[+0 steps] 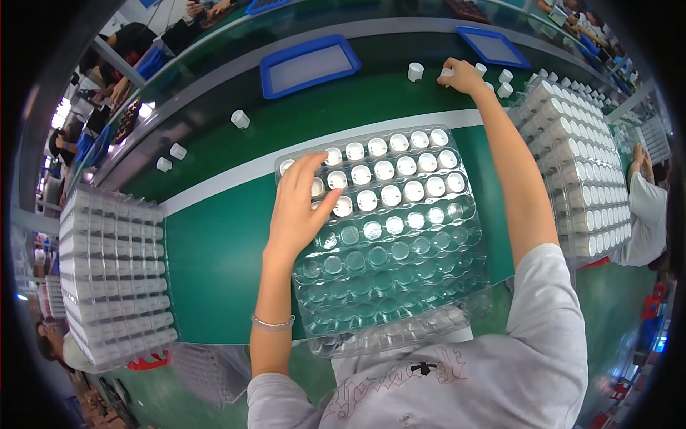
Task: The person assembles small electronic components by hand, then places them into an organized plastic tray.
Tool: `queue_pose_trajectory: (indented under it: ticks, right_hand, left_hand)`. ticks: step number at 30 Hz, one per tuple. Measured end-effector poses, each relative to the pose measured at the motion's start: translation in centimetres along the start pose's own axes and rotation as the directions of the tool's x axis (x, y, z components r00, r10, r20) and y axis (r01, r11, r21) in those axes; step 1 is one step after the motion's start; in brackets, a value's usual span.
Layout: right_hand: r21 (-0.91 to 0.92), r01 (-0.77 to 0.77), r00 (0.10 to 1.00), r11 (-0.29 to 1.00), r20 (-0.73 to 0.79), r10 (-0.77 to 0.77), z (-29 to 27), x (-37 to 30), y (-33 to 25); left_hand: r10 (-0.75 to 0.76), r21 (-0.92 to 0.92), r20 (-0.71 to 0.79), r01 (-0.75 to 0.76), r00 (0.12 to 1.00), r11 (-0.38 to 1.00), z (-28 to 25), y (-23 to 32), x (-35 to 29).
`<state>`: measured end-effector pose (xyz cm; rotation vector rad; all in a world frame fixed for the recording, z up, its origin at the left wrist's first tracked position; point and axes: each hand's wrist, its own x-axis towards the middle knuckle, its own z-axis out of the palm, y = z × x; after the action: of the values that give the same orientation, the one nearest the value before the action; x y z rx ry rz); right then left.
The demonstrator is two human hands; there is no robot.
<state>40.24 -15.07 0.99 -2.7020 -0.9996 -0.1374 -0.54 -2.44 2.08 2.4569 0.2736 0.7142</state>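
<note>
A clear plastic tray with rows of round pockets lies in front of me on the green bench. White round pieces fill much of its far rows, while the nearer pockets look bare. My left hand rests on the tray's left side, thumb and fingers apart over some of these pieces; its palm hides a few pockets. Out at the far right, my right hand pinches a small white cylinder on the green belt. Another white cylinder stands just left of it, and several more sit to its right.
Tall stacks of filled clear trays flank me, one left and one right. Blue trays lie along the far belt edge. Loose white cylinders stand farther left on the belt. Other people work across and beside the line.
</note>
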Motion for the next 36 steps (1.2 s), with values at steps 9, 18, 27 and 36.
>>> queue_pose_trajectory:
  ticks: [9,18,27,36]
  right_hand:
    - [0.911,0.055,0.900,0.408,0.132,-0.416,-3.8,-13.2,-15.1]
    - [0.988,-0.129,0.794,-0.086,0.051,-0.606,-1.6,-19.8,-19.4]
    - [0.987,0.142,0.816,-0.080,-0.162,-0.554,-1.9,-19.0,-18.8]
    - [0.986,0.142,0.824,-0.090,-0.168,-0.541,-2.0,-19.1,-18.7]
  left_hand:
    - [0.085,0.007,-0.231,-0.086,0.969,0.996,-0.4,0.0,-0.4]
    - [0.211,-0.024,-0.427,-0.244,0.879,0.970,-0.6,0.2,-0.6]
    - [0.169,-0.161,-0.458,-0.269,0.873,0.950,-0.2,-0.2,-0.4]
    - [0.160,-0.162,-0.471,-0.264,0.867,0.951,-0.1,-0.4,-0.7]
